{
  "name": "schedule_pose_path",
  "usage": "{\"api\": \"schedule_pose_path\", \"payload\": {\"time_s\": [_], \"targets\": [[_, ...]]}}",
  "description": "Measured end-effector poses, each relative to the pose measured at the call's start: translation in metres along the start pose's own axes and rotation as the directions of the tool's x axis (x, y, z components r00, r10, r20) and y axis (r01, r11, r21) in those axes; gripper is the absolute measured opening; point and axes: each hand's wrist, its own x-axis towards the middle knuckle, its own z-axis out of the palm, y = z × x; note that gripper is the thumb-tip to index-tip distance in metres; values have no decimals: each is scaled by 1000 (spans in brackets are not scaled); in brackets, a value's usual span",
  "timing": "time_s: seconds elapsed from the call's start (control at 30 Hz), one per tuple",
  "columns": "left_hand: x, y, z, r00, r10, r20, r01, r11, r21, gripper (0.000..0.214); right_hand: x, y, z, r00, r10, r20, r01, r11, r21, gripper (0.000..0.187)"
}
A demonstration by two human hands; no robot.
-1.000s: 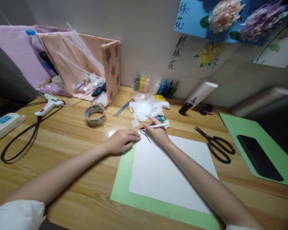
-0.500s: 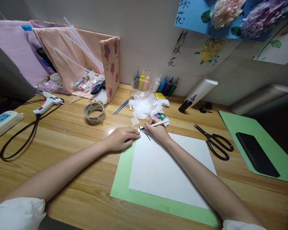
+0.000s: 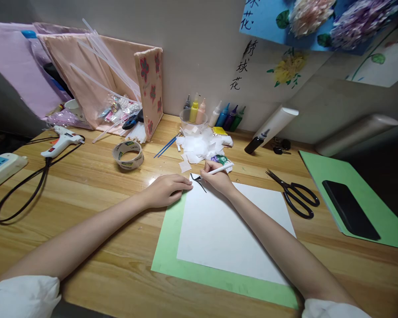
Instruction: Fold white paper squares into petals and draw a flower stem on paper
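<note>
A white pen [image 3: 223,169] with a dark, brush-like tip is pinched in my right hand [image 3: 215,179], near the top left corner of a white sheet of paper [image 3: 232,234]. Its tip touches the paper beside black strokes [image 3: 200,184]. My left hand [image 3: 166,191] lies flat with its fingers stretched out, the fingertips resting on the left edge of the sheet close to the strokes. Under the white sheet is a larger green sheet [image 3: 166,247], showing along the left and front. My right forearm covers part of the white sheet.
Scissors [image 3: 295,194] lie right of the paper, near a black phone-like object [image 3: 350,211] on green card. Paper scraps [image 3: 199,145] and paint bottles [image 3: 223,115] stand behind. Left are a tape roll [image 3: 128,155], a glue gun [image 3: 61,141] and a power strip [image 3: 6,170].
The black strokes by the pen tip look slightly thicker. Both hands stay nearly in place; the whole view has shifted a little.
</note>
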Motion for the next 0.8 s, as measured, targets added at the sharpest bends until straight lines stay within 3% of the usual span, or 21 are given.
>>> {"api": "schedule_pose_path", "payload": {"time_s": [0.8], "targets": [[0, -1, 0, 1000, 8, 3, -8, 1000, -3, 42, -1, 2, -4, 998, -53, 36, 53, 999, -3, 26]]}}
